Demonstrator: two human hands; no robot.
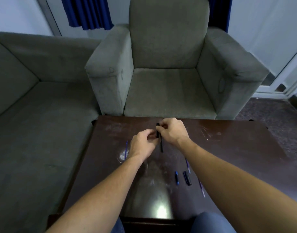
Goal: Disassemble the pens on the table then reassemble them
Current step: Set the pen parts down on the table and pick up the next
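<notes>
Both hands meet over the far middle of the dark wooden table [228, 148]. My right hand [173, 132] grips a black pen [161, 145] that points down toward me, its top end sticking up above my fingers. My left hand [142, 143] pinches the same pen near its upper part. A thin blue refill [126, 149] lies left of my left hand. Near my right forearm lie a short blue piece [177, 178], a black cap [187, 178] and two more thin purple-blue refills [188, 165] [202, 189], partly hidden by the arm.
A grey armchair [169, 78] stands right behind the table's far edge. A grey sofa [35, 115] runs along the left side. Blue curtains [87, 12] hang at the back. My knees in blue jeans [211, 222] are under the near edge.
</notes>
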